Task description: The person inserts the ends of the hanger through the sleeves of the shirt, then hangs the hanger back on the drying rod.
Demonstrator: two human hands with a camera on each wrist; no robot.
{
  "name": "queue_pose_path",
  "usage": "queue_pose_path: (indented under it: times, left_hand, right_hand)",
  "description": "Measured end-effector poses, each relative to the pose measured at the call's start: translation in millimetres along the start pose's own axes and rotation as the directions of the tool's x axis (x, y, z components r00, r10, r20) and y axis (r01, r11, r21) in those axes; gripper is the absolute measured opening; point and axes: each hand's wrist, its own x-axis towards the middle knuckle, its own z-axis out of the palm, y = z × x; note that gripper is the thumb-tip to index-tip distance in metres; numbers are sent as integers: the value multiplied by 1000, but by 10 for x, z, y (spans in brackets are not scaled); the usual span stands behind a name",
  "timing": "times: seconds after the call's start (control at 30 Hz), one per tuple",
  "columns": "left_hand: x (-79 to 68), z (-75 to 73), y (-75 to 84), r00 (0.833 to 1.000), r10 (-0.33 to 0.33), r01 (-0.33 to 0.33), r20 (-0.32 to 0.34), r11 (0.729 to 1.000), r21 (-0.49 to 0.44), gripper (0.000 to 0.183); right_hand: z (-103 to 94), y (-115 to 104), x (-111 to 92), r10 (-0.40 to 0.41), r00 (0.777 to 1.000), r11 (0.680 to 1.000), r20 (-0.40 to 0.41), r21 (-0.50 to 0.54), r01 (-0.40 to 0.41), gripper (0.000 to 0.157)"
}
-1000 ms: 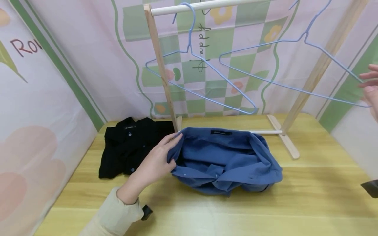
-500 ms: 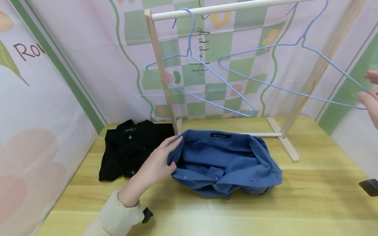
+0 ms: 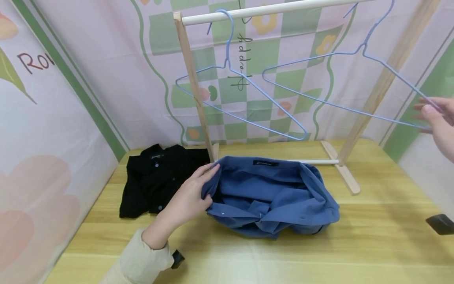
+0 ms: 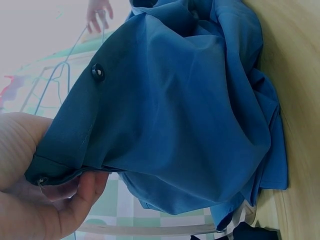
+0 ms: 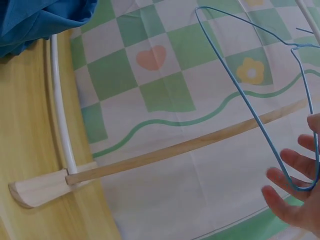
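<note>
A blue buttoned shirt [image 3: 276,187] lies bunched on the table, its neck opening spread and a dark label at the back edge. My left hand [image 3: 188,195] pinches the left edge of that opening between thumb and fingers; the left wrist view shows a dark button [image 4: 98,72] on the cloth. At the far right, my right hand [image 3: 441,120] holds the right end of a blue wire hanger [image 3: 312,94], thumb over the wire and fingers spread behind it. That hanger hangs from the rack's rail [image 3: 283,8]. Part of the right hand lies outside the head view.
A second blue hanger [image 3: 255,122] hangs at the rail's left. Behind my left hand lies a folded black shirt [image 3: 156,177]. The wooden rack post [image 3: 369,100] and its foot [image 3: 344,175] stand back right. A patterned curtain [image 3: 152,102] closes off the back.
My right hand first drew slightly away from the right hanger's end, then moved left onto it, thumb now over the wire. My left hand keeps hold of the blue shirt.
</note>
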Motion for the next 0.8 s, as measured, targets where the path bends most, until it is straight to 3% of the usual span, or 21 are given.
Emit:
queue_pose_path:
  times: [0.03,0.1,0.2,0.4,0.8]
  left_hand:
    - [0,1,0,1000,0,0,0,1000,-1,80]
    - [-1,1,2,1000,1,-1,-1,1000,-1,80]
    - [0,3,1,1000,5,-5,-3,1000,-4,80]
    - [-3,3,-4,1000,9,-9,-1,1000,-8,80]
    - [-8,5,6,1000,1,-1,-4,1000,3,80]
  right_hand:
    - [0,24,7,-11,1000,995,30,99,8,29]
    - [13,50,16,-28,996,956,82,293,3,31]
    - [30,60,27,-41,991,890,127,456,-22,31]
    - [36,37,48,-75,984,884,162,467,-9,29]
    - [100,-39,35,-106,991,871,87,488,51,31]
